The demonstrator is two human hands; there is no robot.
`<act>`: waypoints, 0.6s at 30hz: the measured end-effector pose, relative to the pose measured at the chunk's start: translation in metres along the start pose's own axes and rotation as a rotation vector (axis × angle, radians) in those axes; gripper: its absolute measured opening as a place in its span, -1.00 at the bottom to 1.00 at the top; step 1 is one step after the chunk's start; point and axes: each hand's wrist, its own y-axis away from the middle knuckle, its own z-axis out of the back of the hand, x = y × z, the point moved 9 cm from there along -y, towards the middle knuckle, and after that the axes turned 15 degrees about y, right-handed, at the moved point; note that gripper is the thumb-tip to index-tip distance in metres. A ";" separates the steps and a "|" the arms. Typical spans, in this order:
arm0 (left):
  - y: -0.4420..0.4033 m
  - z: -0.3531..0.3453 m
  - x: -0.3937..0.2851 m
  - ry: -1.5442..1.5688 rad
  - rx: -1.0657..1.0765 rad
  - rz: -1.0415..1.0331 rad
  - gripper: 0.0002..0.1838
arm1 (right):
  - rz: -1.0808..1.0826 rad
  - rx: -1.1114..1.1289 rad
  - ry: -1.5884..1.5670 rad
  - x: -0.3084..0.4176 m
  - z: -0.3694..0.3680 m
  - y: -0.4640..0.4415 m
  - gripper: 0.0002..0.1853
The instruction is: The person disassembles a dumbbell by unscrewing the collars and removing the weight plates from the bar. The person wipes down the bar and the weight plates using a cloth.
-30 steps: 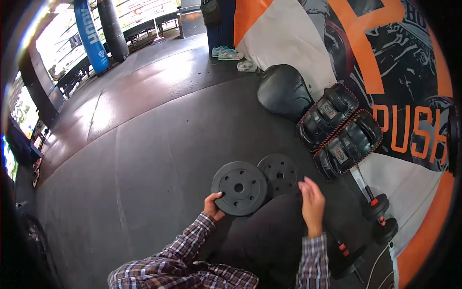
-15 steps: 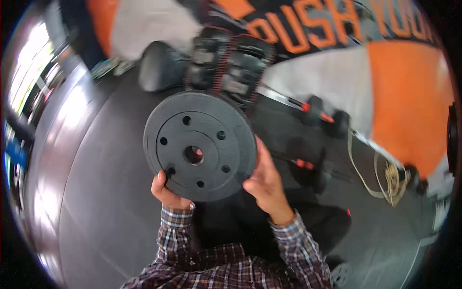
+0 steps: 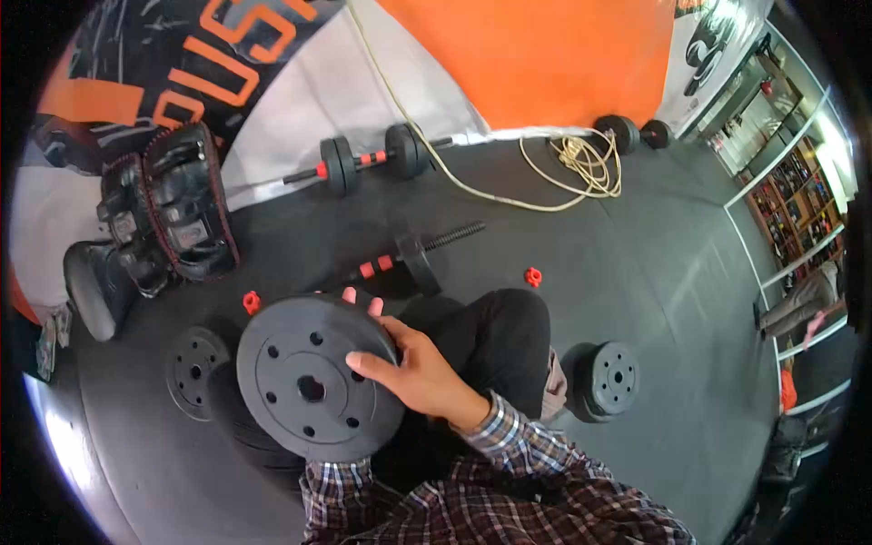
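A round black weight plate [image 3: 289,350] with a centre hole and several small holes is held up over my lap. My right hand [image 3: 413,368] grips its right edge, thumb on the near face and fingertips behind the rim. The left sleeve ends under the plate's lower edge, and the plate hides my left hand. Beyond my legs lies a dumbbell bar [image 3: 454,235] with one plate [image 3: 419,264] on it. One red collar [image 3: 252,302] is just past the held plate, another red collar [image 3: 533,277] beyond my knee.
Another plate [image 3: 196,372] lies left of my leg, and stacked plates [image 3: 616,377] stand to the right. An assembled dumbbell [image 3: 372,161] and a coiled rope [image 3: 586,163] lie along the banner wall [image 3: 545,54]. Black pads [image 3: 189,204] lean at the left.
The held plate has been lifted from the floor by my left leg to above my lap. My right hand, empty at first, has taken hold of it. The view has turned right.
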 end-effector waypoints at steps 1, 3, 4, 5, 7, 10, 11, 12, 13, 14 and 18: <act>0.002 0.011 0.000 -0.009 -0.007 0.021 -0.18 | -0.097 0.047 -0.021 -0.016 0.000 -0.002 -0.44; 0.006 0.025 0.007 -0.028 0.067 0.111 -0.22 | -0.144 0.092 0.069 -0.045 0.009 -0.005 -0.44; 0.010 0.029 0.008 0.033 0.038 0.169 -0.24 | -0.108 0.081 0.169 -0.058 0.017 -0.001 -0.45; 0.013 0.033 0.008 0.092 0.007 0.225 -0.26 | -0.070 0.071 0.266 -0.067 0.024 0.004 -0.45; 0.015 0.046 0.006 0.177 -0.171 0.192 -0.26 | 0.227 -0.191 0.750 -0.035 0.058 0.025 -0.56; 0.010 0.036 0.006 0.272 -0.205 0.159 -0.27 | 0.104 -0.755 0.560 -0.026 0.158 0.076 -0.75; 0.008 0.038 0.008 0.292 -0.273 0.129 -0.27 | 0.094 -0.941 0.614 -0.027 0.192 0.097 -0.79; 0.005 0.040 0.005 0.293 -0.279 0.111 -0.27 | -0.001 -1.013 0.646 -0.044 0.222 0.114 -0.79; 0.004 0.042 0.006 0.295 -0.263 0.104 -0.27 | -0.094 -1.086 0.675 -0.070 0.250 0.136 -0.79; 0.004 0.042 0.004 0.289 -0.256 0.096 -0.26 | -0.150 -1.017 0.935 -0.104 0.269 0.150 -0.77; 0.004 0.048 -0.003 0.252 -0.230 0.050 -0.26 | -0.194 -0.528 1.477 -0.313 0.251 0.232 -0.56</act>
